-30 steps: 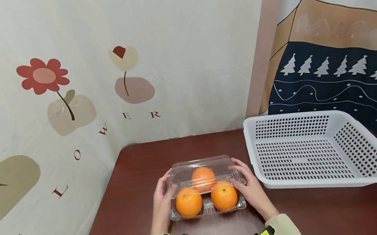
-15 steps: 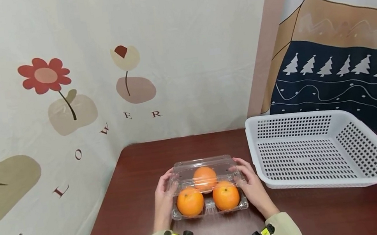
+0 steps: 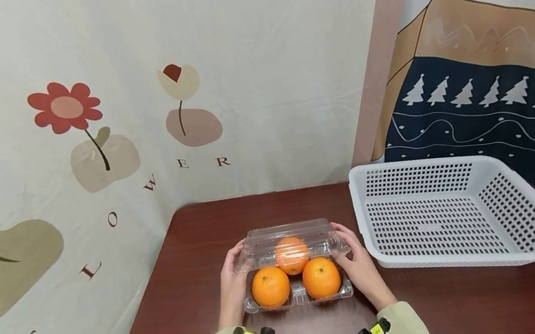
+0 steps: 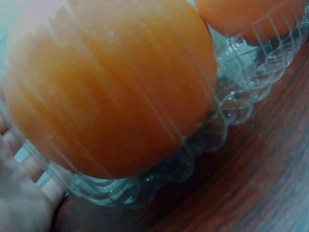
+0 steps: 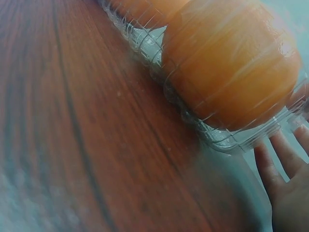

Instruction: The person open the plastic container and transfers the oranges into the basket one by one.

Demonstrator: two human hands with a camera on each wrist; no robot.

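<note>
A clear plastic clamshell container (image 3: 300, 298) sits on the table in the head view with three oranges in it. Two oranges, one left (image 3: 270, 287) and one right (image 3: 321, 278), lie in front; a third orange (image 3: 292, 258) shows behind them through the lid (image 3: 285, 232). The lid slants over the back, its front edge raised above the base. My left hand (image 3: 232, 287) grips the left side, and my right hand (image 3: 363, 273) grips the right, thumbs near the lid's front corners. Both wrist views show fingers along the container's side walls, beside an orange (image 4: 111, 92).
On the right of the dark red table (image 3: 177, 289) stands a white perforated basket (image 3: 435, 263) with nothing in it. A patterned cloth (image 3: 276, 76) hangs behind the table and along its left side.
The lid's front edge has risen a little, showing more of the front oranges. My hands stay at the container's sides; the view has shifted slightly.
</note>
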